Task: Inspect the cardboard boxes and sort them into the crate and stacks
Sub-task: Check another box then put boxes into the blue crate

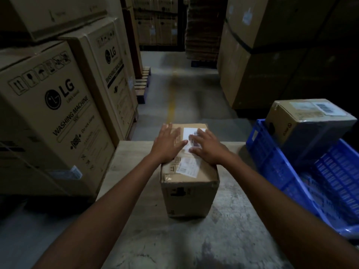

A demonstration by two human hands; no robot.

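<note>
1 barcoded box (308, 123) in blue crate (269, 160); centre box (189, 189) not yet sorted.
Left hand (167, 145), right hand (208, 149) lie flat on it, gripping nothing.

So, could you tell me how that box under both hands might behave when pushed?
The box sits flat, so it should slide, not roll. Its crumpled top edge suggests cardboard that gives. The rough table probably adds drag.

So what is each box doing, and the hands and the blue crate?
box on the table, closed, upright, labels on top.
left hand, open, flat on that box.
right hand, open, flat on its label.
blue crate, holds one box.
box in the crate, closed, labelled.
washing machine boxes, closed, stacked.
</note>
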